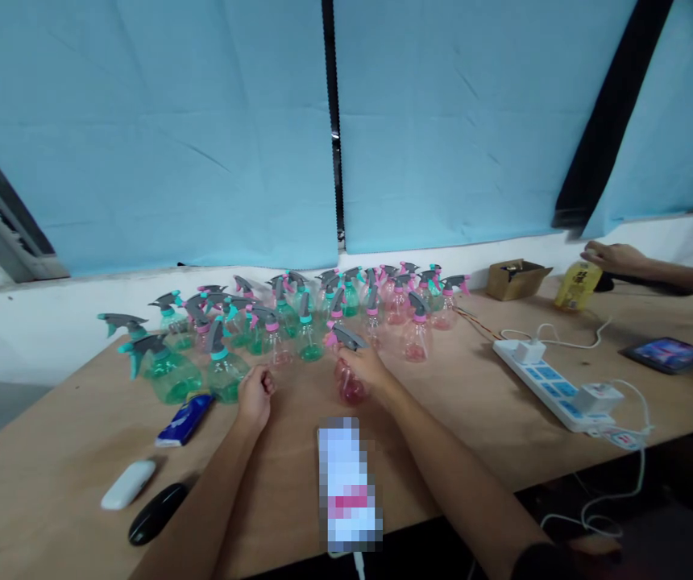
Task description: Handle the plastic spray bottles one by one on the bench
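My right hand (366, 366) is wrapped around the neck of a pink spray bottle (351, 388) with a grey and pink trigger head. The bottle stands about upright on the table, partly covered by my fingers. My left hand (255, 395) rests as a loose fist, nothing showing in it, just right of a green spray bottle (226, 374). Behind both hands, several more pink and green spray bottles (309, 342) stand in a crowded group. A phone (346, 483) with a blurred-out screen lies between my forearms, a cable at its lower end.
On the left lie a blue tube (184, 420), a white case (129, 485) and a black case (158, 514). To the right are a power strip (549, 385) with cables, a tablet (668, 354) and a cardboard box (516, 282). Another person's hand (616, 256) holds a yellow bottle (579, 286).
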Motion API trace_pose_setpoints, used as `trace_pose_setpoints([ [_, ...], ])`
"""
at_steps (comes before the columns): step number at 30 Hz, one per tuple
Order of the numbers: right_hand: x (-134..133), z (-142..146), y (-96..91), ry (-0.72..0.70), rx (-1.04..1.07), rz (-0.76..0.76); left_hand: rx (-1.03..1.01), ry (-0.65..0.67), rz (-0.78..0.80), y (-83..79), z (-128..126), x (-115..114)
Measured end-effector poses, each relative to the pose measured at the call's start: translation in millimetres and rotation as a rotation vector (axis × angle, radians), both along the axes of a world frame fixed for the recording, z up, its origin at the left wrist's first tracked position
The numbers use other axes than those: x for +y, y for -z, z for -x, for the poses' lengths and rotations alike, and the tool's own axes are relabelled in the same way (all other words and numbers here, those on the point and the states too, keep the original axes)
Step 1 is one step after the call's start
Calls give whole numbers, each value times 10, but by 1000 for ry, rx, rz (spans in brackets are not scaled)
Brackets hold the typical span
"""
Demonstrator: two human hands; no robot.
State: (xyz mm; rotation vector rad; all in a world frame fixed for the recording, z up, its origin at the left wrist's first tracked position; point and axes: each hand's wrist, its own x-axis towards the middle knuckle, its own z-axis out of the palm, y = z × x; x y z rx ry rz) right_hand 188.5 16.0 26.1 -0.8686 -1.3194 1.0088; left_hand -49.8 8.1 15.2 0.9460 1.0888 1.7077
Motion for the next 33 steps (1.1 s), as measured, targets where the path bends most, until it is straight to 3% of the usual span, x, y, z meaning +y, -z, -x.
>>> trace_pose_setpoints([
  [6, -150, -33, -91, 224, -152, -352, 139, -111, -39, -43, -31, -81],
  [9, -202, -30, -75, 276, -259, -387, 598, -334, -254, -129, -13, -190],
  [12, -185, -16, -11, 307, -317, -427, 884, -564, -411, -212, 46, -290],
  [19, -117, -7, 114, 411, -377, -460, 1030, -910, -380, -323, 264, -360],
  [24, -151, -176, 188, 549, -411, -407, 1045, -901, -175, -355, 340, -295],
  [29, -199, -592, 231, 717, -434, -432, 1035, -763, -34, -295, 315, -209],
  [33, -240, -891, 219, 866, -454, -442, 1062, -746, 27, -226, 286, -176],
])
